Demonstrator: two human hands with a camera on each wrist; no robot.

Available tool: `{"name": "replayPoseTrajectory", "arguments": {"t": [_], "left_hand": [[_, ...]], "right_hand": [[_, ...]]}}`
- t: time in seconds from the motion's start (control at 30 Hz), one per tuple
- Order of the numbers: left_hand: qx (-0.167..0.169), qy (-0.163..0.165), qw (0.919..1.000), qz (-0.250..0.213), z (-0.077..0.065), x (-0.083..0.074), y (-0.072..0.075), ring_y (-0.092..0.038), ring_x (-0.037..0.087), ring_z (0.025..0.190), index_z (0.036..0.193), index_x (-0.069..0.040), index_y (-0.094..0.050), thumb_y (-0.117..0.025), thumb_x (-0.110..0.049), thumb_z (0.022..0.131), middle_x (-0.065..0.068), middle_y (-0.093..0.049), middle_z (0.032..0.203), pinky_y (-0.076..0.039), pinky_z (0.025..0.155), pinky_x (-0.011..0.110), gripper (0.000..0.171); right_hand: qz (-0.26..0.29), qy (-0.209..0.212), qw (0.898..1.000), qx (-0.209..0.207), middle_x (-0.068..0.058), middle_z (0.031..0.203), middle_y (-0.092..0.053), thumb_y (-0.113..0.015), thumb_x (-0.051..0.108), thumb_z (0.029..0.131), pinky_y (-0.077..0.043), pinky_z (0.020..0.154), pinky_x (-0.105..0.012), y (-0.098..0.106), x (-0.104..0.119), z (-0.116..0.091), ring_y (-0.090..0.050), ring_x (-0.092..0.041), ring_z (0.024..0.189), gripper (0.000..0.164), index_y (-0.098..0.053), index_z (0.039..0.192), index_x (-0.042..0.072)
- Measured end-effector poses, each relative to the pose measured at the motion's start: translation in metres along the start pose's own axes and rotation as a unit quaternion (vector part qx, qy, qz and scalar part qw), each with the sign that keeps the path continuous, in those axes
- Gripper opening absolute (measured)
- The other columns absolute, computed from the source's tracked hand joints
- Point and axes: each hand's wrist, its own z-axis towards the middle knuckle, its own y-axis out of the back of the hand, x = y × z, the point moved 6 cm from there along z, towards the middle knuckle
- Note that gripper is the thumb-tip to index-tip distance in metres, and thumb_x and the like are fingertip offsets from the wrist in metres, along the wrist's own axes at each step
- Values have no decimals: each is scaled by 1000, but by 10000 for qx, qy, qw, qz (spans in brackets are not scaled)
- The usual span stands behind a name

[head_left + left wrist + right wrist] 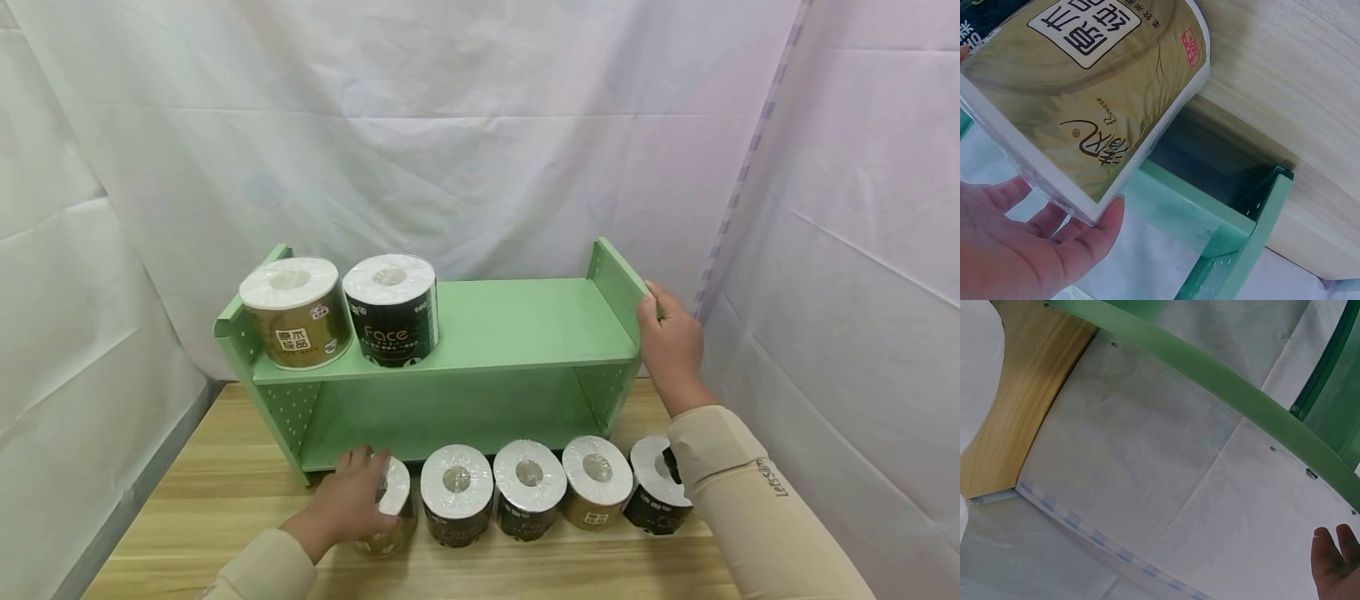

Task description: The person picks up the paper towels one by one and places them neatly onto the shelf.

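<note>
In the head view my left hand [348, 500] grips the leftmost gold toilet roll [392, 542] of the front row from above, thumb at the near side. The left wrist view shows that gold wrapper [1129, 94] close up, with fingertips [1107, 228] bent over its white end. My right hand [673, 342] holds the front upper corner of the right side panel [621, 287] of a green two-tier shelf [525, 321]. Only two fingertips [1329, 547] of it show in the right wrist view, beside the panel's green edge [1210, 375].
On the upper tier, at left, stand a gold roll [300, 333] and a black roll [393, 321]. Two black rolls [457, 521], a gold one [592, 500] and another black one [654, 508] line the wooden table [180, 492] before the shelf. White curtains [450, 150] hang around.
</note>
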Motion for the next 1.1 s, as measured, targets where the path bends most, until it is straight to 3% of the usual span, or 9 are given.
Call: {"name": "replayPoseTrajectory", "arguments": {"t": [0.47,1.1], "left_hand": [[-207,-31,9996,171,-4,-3,19,-46,42,111,128,-1,-51,-83,-40,57,21,-49,117,-52,73,54,87],[-550,-51,9981,259,-7,-7,40,-47,40,106,127,0,-51,-82,-40,54,21,-50,114,-53,74,54,88]], "right_hand": [[-13,-15,10000,91,-12,141,-51,-31,39,101,-44,95,-55,0,0,-1,-55,-36,118,52,-50,142,12],[-148,31,9999,67,-14,140,-52,-32,36,101,-40,100,-54,1,0,1,-51,-37,124,50,-51,141,12]]}}
